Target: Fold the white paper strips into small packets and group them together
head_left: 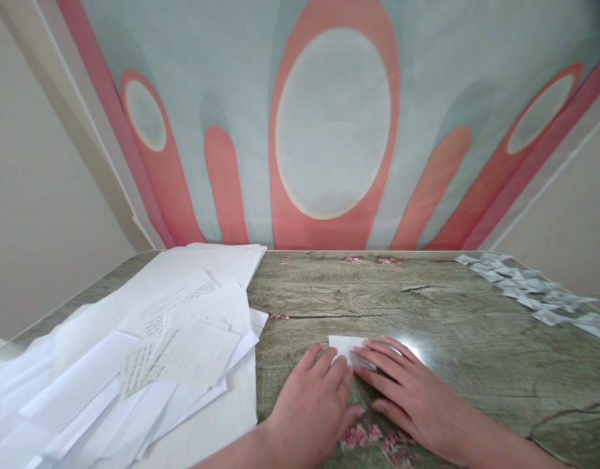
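A small white piece of paper (339, 341) lies flat on the table in front of me, partly covered by my fingers. My left hand (315, 398) rests on its left and near side, fingers stretched out and pressing down. On its right side lies my right hand (408, 391), palm down, with the fingers extended and slightly apart. The fingertips of both hands nearly meet over the paper. Its near edge is hidden under the hands.
On the left spreads a large heap of white paper sheets (182, 355), some printed. Several small folded paper pieces (524, 286) lie in rows at the far right of the wood-patterned table (339, 286). A coral and grey-green patterned backdrop (329, 228) stands behind the table.
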`<state>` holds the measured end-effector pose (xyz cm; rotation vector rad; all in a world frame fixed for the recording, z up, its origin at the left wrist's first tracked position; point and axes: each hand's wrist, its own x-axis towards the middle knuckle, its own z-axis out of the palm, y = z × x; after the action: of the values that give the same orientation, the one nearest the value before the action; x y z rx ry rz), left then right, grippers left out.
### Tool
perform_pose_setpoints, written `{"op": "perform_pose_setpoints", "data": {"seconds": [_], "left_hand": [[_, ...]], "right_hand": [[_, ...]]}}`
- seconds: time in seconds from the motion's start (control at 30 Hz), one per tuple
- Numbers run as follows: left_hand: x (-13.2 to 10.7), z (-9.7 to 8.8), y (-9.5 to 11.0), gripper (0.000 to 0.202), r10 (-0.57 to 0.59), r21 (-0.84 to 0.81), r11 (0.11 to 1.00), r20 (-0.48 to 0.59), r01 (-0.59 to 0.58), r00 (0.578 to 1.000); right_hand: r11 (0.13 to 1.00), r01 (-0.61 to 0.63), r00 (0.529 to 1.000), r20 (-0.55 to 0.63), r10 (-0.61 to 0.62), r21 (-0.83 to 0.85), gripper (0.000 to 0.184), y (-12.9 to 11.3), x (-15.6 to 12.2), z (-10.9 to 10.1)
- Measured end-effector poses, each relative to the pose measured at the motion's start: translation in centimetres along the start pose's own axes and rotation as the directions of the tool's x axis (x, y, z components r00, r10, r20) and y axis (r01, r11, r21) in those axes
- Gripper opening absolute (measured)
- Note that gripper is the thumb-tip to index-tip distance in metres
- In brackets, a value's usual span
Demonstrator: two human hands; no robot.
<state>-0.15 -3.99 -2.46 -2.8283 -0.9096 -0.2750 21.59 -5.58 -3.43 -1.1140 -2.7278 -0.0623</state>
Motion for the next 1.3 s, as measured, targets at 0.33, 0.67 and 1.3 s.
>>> {"op": "perform_pose_setpoints", "data": {"seconds": [0.33, 0.67, 1.3], "left_hand": [[0.0, 0.1, 0.0, 0.042, 0.007, 0.021, 1.0, 0.007, -0.007, 1.0], [0.1, 0.1, 0.1, 0.041, 0.023, 0.031, 0.999, 0.005, -0.023, 1.0], [0.1, 0.1, -0.2, 0.042, 0.006, -0.013, 1.0, -0.018, -0.006, 1.0]], "right_hand": [[1.0, -0.024, 0.99, -0.14, 0.021, -0.019, 0.033, -0.9, 0.4, 0.2], [0.999, -0.023, 0.965, -0.259, 0.033, 0.043, 0.02, 0.0, 0.2, -0.2], [0.995, -0.038, 0.968, -0.246, 0.059, 0.089, 0.024, -0.9, 0.7, -0.1]]}}
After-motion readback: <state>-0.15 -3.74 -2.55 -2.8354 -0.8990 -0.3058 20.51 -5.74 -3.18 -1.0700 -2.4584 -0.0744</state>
